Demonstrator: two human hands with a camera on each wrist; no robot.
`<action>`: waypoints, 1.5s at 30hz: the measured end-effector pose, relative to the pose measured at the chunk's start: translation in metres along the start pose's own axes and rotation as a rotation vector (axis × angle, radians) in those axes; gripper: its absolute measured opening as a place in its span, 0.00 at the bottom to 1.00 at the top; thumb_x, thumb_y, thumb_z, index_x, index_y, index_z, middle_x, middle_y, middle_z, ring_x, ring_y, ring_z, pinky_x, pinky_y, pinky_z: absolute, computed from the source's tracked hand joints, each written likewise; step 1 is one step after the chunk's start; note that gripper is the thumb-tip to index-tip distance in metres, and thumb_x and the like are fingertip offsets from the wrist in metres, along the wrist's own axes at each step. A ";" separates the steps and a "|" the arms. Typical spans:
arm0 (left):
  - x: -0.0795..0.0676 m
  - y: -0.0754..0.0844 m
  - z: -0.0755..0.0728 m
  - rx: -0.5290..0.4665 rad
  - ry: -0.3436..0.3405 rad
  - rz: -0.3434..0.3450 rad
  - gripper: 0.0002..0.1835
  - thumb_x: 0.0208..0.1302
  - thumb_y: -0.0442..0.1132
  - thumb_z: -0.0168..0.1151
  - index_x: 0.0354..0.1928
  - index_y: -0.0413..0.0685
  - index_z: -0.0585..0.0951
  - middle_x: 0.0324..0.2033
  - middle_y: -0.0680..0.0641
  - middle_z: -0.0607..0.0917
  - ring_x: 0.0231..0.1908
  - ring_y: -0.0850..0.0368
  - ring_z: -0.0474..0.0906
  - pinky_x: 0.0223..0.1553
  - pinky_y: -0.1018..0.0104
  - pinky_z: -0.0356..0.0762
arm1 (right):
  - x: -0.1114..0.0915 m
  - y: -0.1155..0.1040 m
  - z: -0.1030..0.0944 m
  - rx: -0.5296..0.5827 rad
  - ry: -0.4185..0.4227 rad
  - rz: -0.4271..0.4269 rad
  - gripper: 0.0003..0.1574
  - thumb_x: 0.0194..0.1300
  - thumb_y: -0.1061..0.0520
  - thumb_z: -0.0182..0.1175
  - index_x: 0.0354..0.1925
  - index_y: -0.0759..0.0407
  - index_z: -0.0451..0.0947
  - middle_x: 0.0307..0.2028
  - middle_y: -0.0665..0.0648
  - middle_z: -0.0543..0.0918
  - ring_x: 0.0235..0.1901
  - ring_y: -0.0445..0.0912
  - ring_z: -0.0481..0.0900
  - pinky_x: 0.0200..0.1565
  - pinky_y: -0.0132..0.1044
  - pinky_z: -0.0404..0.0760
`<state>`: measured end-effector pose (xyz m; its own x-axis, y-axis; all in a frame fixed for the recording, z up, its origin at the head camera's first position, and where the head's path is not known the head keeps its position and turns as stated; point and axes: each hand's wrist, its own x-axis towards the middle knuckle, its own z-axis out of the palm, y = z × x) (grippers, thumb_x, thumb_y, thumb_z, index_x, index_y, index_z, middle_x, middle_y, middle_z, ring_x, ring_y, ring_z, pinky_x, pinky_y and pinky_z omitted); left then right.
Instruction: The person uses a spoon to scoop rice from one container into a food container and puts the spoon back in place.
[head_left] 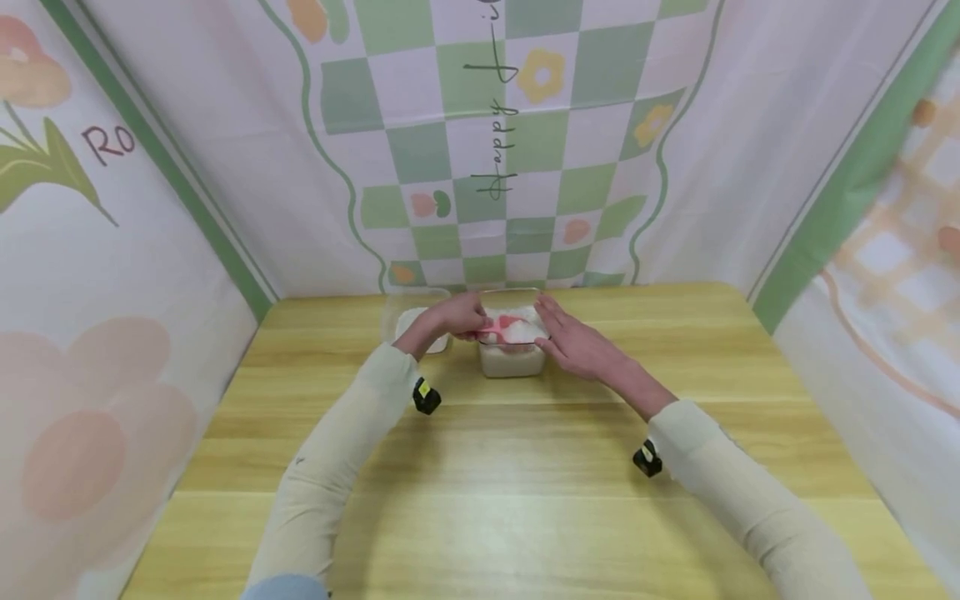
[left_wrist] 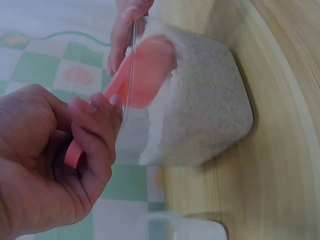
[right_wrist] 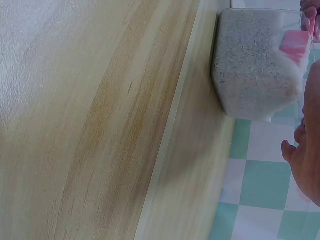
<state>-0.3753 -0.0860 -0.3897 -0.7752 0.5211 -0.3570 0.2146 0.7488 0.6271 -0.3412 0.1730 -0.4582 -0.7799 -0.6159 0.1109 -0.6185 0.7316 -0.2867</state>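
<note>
A clear square container (head_left: 512, 362) filled high with white, rice-like grain (left_wrist: 207, 95) stands near the back of the table. My left hand (head_left: 459, 316) grips the handle of a pink scoop (left_wrist: 150, 70), fingers curled round it at the container's left rim. The scoop's bowl dips into the top of the grain, its lower edge hidden there. On the opposite side, my right hand (head_left: 579, 343) rests at the right rim with its fingers straight and the thumb apart. In the right wrist view only part of that hand shows, beside the rim.
Left of the grain container is another clear container (head_left: 416, 297) with white contents, partly covered by my left hand and wrist. A patterned cloth (head_left: 480, 167) hangs right behind the table's back edge. The wooden table (head_left: 495, 483) stretches toward me.
</note>
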 end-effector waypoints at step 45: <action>-0.032 -0.036 -0.001 -0.553 0.006 0.017 0.17 0.78 0.32 0.42 0.45 0.26 0.80 0.23 0.48 0.79 0.19 0.65 0.71 0.23 0.76 0.70 | -0.001 -0.001 0.000 -0.004 -0.014 0.015 0.43 0.81 0.41 0.36 0.78 0.68 0.40 0.79 0.68 0.42 0.77 0.62 0.49 0.73 0.57 0.60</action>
<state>-0.3594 -0.1302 -0.3999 -0.7783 0.5273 -0.3408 -0.1161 0.4126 0.9035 -0.3399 0.1727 -0.4575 -0.7880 -0.6086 0.0932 -0.6068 0.7421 -0.2847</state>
